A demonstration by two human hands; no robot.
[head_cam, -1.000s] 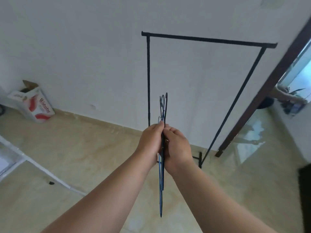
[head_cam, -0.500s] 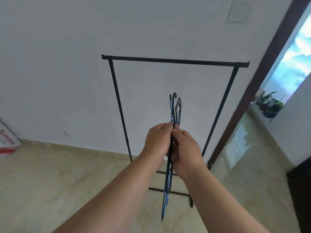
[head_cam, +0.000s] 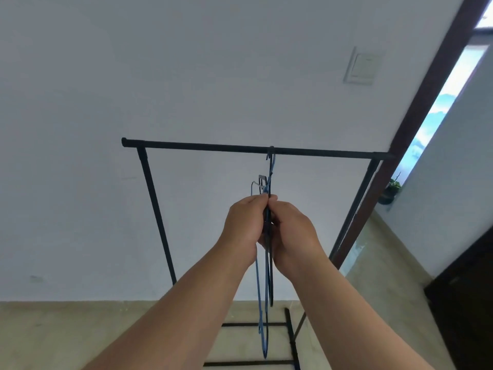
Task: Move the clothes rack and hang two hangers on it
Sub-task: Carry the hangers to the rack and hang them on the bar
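A black clothes rack (head_cam: 202, 148) stands against the white wall, its top bar level across the middle of the view. I hold thin hangers edge-on in front of it: a blue hanger (head_cam: 262, 316) and a black hanger (head_cam: 271, 284). One hook (head_cam: 271, 154) sits over the top bar, right of its middle; another hook (head_cam: 260, 181) stays below the bar. My left hand (head_cam: 244, 222) and my right hand (head_cam: 290, 231) pinch the hangers together just under the hooks.
A wall switch plate (head_cam: 362, 65) is high on the right. A dark door frame (head_cam: 416, 108) runs beside the rack's right post, with a potted plant (head_cam: 390, 192) beyond it. Dark furniture (head_cam: 469, 297) stands at the right edge. The floor is beige tile.
My hands have raised the hangers toward the rack, and one hook now rests over the top bar. The view has tilted up and moved closer to the rack.
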